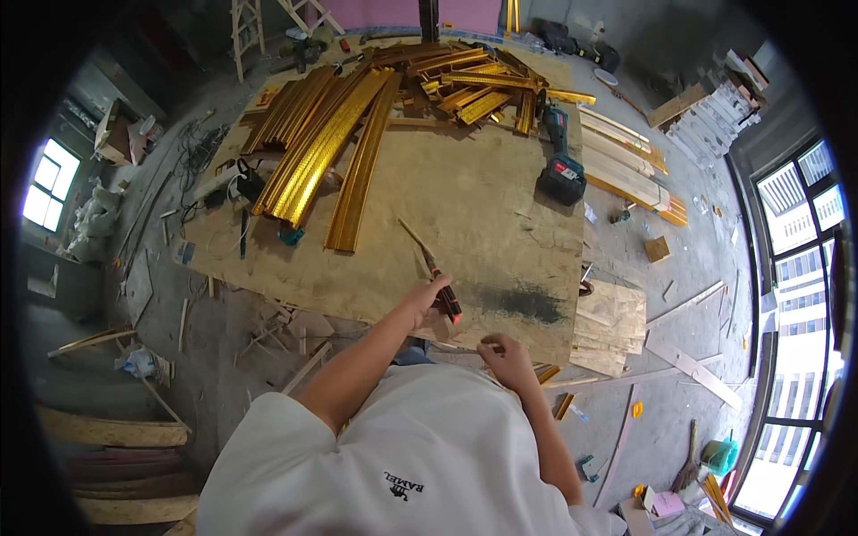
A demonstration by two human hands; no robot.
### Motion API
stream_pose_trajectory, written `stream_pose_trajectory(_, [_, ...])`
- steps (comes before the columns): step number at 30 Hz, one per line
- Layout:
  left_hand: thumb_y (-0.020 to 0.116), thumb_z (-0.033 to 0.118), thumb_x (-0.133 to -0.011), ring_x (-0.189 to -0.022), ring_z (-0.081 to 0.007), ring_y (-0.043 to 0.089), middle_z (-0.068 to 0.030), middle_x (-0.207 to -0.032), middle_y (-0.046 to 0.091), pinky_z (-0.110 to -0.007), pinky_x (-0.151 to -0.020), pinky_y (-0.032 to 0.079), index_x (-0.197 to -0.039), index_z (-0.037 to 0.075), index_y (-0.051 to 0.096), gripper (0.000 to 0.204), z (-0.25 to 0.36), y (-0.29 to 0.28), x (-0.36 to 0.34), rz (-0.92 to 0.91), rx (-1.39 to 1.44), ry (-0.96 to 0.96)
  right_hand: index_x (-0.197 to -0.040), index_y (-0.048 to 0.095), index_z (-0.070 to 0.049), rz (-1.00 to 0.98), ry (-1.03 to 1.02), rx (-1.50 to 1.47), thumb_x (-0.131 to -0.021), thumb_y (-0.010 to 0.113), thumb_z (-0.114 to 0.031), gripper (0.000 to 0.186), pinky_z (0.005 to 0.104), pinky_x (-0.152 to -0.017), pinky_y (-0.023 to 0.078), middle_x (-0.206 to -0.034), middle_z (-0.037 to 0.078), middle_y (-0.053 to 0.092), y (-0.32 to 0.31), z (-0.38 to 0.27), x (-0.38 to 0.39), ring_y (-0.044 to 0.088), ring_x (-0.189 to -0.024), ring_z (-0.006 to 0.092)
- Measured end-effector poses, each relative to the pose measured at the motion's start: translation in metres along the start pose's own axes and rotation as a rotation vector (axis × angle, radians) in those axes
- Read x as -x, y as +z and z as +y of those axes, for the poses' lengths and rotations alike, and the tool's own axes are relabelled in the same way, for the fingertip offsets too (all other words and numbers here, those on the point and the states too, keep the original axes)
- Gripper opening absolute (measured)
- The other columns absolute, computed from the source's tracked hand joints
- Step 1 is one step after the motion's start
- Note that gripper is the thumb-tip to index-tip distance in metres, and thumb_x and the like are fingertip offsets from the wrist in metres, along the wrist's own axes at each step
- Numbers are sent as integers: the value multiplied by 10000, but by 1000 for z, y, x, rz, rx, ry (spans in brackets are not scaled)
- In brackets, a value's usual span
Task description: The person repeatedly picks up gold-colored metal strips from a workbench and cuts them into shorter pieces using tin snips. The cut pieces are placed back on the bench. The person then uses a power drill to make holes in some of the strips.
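My left hand [427, 302] is closed round the dark grip of a slim hand tool [444, 291] with a black and red handle. Its long, narrow, tan-coloured shaft points away from me and to the left, over the plywood worktop [465, 192]. I cannot make out its exact kind. My right hand [506, 359] is by the near edge of the worktop, its fingers curled. Whatever it may hold is hidden. Beyond the left hand, a long gold trim strip [362, 170] lies beside a larger stack of gold strips [308, 147].
A cordless power tool [560, 161] rests at the worktop's right side. More gold pieces [483, 85] are heaped at the far end. Bundled boards [630, 165] lie on the floor to the right. Wood scraps [286, 335] litter the floor at left; a stepladder [246, 36] stands far back.
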State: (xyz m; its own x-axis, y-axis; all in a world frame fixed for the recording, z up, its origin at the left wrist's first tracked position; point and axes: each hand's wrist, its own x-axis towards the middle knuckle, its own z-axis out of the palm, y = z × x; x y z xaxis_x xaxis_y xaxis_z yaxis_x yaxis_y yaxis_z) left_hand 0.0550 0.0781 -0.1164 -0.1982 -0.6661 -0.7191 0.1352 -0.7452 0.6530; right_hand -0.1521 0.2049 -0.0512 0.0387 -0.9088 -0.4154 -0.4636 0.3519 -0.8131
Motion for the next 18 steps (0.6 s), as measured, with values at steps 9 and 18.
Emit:
stream_pose_trajectory(9, [669, 401, -780, -663, -240, 670, -125, -765, 658, -359, -615, 509, -914, 11, 623, 414, 83, -20, -40, 284, -510, 332, -1006, 681, 57, 239, 241, -463, -944, 609, -218, 291, 298, -733, 524, -877, 103, 711, 3, 52, 37, 656, -805, 144])
stream_pose_trajectory(18, [704, 289, -757, -906, -332, 661, -182, -952, 665, -421, -798, 515, -1094, -6, 533, 480, 120, -62, -112, 502, -803, 459, -998, 690, 31, 186, 222, -300, -927, 635, -246, 292, 280, -692, 514, -833, 82, 705, 8, 50, 28, 635, -739, 118])
